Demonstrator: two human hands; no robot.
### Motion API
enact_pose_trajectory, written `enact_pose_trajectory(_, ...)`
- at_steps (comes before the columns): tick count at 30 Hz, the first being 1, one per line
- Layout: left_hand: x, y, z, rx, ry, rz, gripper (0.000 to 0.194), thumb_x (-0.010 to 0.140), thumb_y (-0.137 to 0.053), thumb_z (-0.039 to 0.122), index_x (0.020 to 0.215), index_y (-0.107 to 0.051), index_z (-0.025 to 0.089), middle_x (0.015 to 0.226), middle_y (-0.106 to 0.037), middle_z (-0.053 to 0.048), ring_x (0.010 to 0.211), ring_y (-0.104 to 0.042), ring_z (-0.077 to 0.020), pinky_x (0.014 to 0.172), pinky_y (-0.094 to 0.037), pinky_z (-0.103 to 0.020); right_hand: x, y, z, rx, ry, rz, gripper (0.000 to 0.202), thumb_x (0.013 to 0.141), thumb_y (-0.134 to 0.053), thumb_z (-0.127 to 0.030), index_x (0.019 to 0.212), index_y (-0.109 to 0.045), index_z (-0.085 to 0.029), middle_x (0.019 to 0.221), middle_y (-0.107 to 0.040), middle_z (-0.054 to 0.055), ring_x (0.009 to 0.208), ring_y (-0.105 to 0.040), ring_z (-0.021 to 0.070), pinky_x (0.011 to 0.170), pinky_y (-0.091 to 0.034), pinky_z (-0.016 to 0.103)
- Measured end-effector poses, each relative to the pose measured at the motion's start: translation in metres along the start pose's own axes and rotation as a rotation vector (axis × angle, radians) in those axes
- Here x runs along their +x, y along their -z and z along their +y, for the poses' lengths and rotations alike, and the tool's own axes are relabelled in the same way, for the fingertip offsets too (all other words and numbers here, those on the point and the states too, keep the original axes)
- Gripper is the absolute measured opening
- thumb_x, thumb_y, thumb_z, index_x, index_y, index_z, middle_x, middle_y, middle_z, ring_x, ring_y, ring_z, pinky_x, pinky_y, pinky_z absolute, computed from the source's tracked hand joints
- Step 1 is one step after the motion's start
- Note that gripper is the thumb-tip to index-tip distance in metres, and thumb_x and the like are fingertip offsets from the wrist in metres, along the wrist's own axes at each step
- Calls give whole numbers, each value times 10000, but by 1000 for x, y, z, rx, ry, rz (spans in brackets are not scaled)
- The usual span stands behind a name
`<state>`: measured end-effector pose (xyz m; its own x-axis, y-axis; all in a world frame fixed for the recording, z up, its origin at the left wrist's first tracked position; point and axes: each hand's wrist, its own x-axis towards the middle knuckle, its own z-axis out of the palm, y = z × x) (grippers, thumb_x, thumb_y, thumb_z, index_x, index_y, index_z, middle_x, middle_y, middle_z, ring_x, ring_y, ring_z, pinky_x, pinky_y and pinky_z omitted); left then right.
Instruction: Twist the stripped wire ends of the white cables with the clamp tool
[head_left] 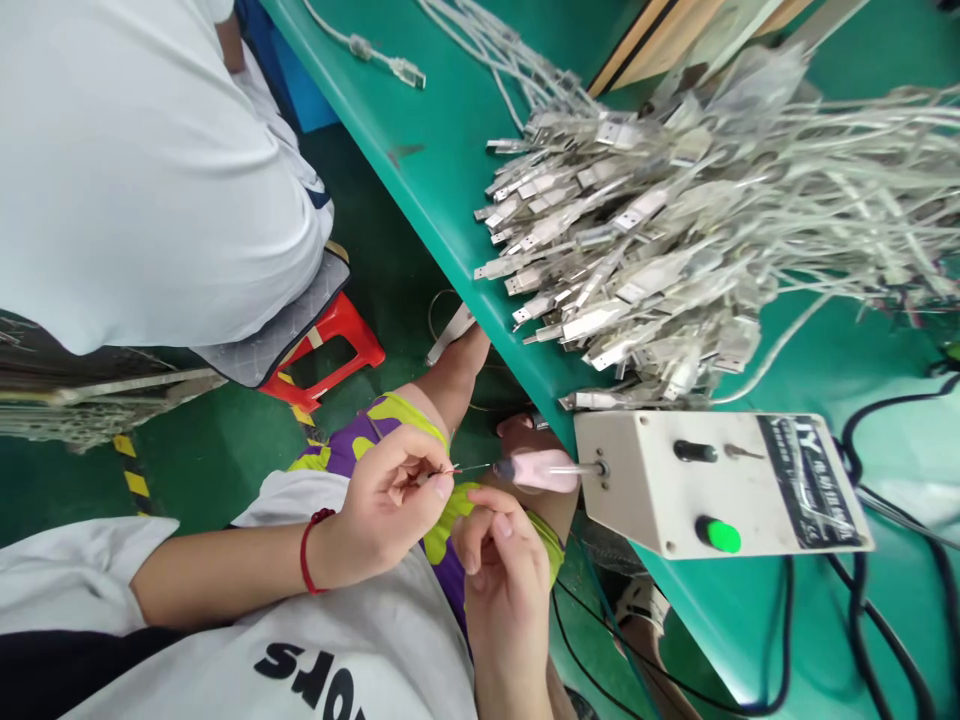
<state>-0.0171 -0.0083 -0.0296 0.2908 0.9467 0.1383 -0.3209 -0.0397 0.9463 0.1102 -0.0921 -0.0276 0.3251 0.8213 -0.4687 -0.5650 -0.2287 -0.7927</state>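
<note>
**A thin red wire [454,470] is held in line with a tapered pink cone [546,470] that has a dark tip**

The left hand [390,500], with a braided red bracelet [311,550] at its wrist, pinches the thin red wire between thumb and forefinger. The wire is in front of the cone, and a fine strand from it points to the dark tip. Whether the strand touches the tip, I cannot tell. The grip is close to the wire's end, probably because such a thin thing bends easily when held far back.

The right hand [510,565] is just beside, lower in the view, with fingers curled and thumb near the forefinger. I cannot tell if it pinches something.

The cone is fixed on a short metal shaft of a beige metal box [709,490], which stands at the edge of the green surface [450,190]. In this way the cone reaches out beyond the edge, and both hands have free room near it, I think. The round green knob [723,536] and the black switch [695,452] face upward, so they seem easy to reach.

Beside the box lies a big heap of translucent grey cables with USB plugs [637,220]. Most plugs point toward the surface's edge, perhaps for tidy order.
</note>
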Motion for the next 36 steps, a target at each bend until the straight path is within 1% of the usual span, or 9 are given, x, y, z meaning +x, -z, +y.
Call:
enact_pose_trajectory(3,-6,2,1,14,-26,-15,87,1079,-672,161,1090,-664,247,871,-598,20,681,-539,-93,612,-470,-163,-4,-7,0,19,49,-7,276,949,-858,-519,1000,-856,-248,547,-456,-73,526,-349,93,566,-326,229)
enact_pose_trajectory(7,-10,2,4,90,-94,-124,105,1044,-662,135,1067,-646,236,829,-596,20,612,-491,-93,544,-410,-188,-10,-17,-9,17,93,13,225,912,-919,-495,997,-871,-292,576,-453,-81,541,-353,79,564,-339,201)
enact_pose_trajectory(13,-9,1,8,162,-186,-183,144,990,-651,93,1047,-644,226,805,-664,-5,594,-518,-113,541,-418,-213,-10,-24,-16,-23,164,60,189,872,-965,-447,880,-880,-278,658,-631,-34,539,-301,65,518,-291,200)
enact_pose_trajectory(20,-6,1,7,115,-239,-215,129,1027,-624,138,1096,-650,244,769,-645,-11,594,-509,-143,571,-445,-250,-8,-25,-15,77,74,40,206,860,-966,-449,842,-873,-266,549,-440,-83,499,-238,60,492,-259,200)
enact_pose_trajectory(24,-3,0,7,99,-267,-252,112,1027,-619,143,1083,-645,237,740,-654,-6,609,-541,-148,586,-458,-247,-8,-23,-15,72,34,53,246,840,-974,-464,825,-855,-249,542,-417,-88,505,-258,67,508,-290,206)
enact_pose_trajectory(28,-4,1,4,118,-215,-232,82,1013,-648,152,1046,-651,228,740,-631,1,572,-497,-121,545,-418,-229,-6,-23,-14,60,24,56,270,835,-973,-467,835,-837,-234,559,-429,-89,506,-235,66,499,-279,214)
enact_pose_trajectory(31,-5,4,0,124,-172,-196,50,1035,-668,175,1050,-673,223,763,-635,-2,554,-468,-103,510,-380,-216,-1,-26,-15,28,80,96,296,912,-899,-519,893,-818,-235,585,-433,-78,529,-296,94,498,-306,223)
enact_pose_trajectory(33,-5,5,-2,108,-136,-146,15,1055,-689,210,1045,-688,221,769,-631,-2,562,-481,-103,503,-385,-211,5,-27,-18,27,155,157,337,965,-825,-586,1038,-825,-257,681,-522,-46,589,-392,122,528,-368,236)
enact_pose_trajectory(36,-2,6,-4,56,-59,-75,71,1070,-716,266,1021,-704,216,805,-639,-12,609,-552,-117,536,-459,-211,15,-25,-23,98,196,193,478,950,-814,-647,1273,-808,-294,878,-622,-3,662,-455,140,574,-422,262)
